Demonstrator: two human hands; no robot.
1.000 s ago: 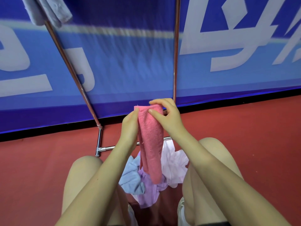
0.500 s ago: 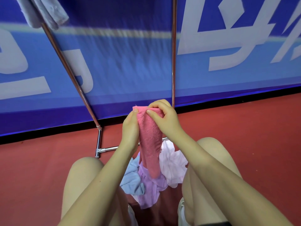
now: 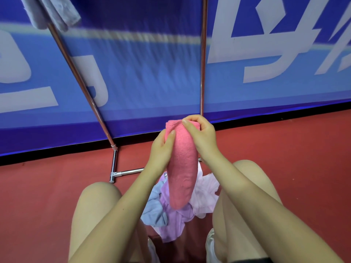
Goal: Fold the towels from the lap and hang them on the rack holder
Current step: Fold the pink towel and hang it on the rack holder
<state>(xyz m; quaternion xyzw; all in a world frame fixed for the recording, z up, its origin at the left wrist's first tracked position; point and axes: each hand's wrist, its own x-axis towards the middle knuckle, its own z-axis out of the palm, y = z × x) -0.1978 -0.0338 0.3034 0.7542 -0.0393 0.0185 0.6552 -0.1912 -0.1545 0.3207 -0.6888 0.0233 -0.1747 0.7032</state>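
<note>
A pink towel [image 3: 183,168], folded into a narrow strip, hangs down between my knees. My left hand [image 3: 161,150] grips its left edge near the top. My right hand [image 3: 201,133] pinches the top fold from the right. Below it, on my lap, lie a blue towel [image 3: 154,207], a lilac towel [image 3: 174,223] and a pale pink towel [image 3: 204,194] in a loose heap. The rack holder stands in front of me: a slanted pole [image 3: 76,73] on the left and an upright pole [image 3: 202,54]. A grey towel [image 3: 53,14] hangs at the rack's top left.
The rack's chrome foot bar [image 3: 121,172] lies on the red floor [image 3: 294,145] just ahead of my left knee. A blue banner with white lettering [image 3: 142,73] stands right behind the rack.
The strip of pink towel looks narrower and more rolled. My hands have closed in on its top, the right thumb now over the fold. The camera shifted slightly.
</note>
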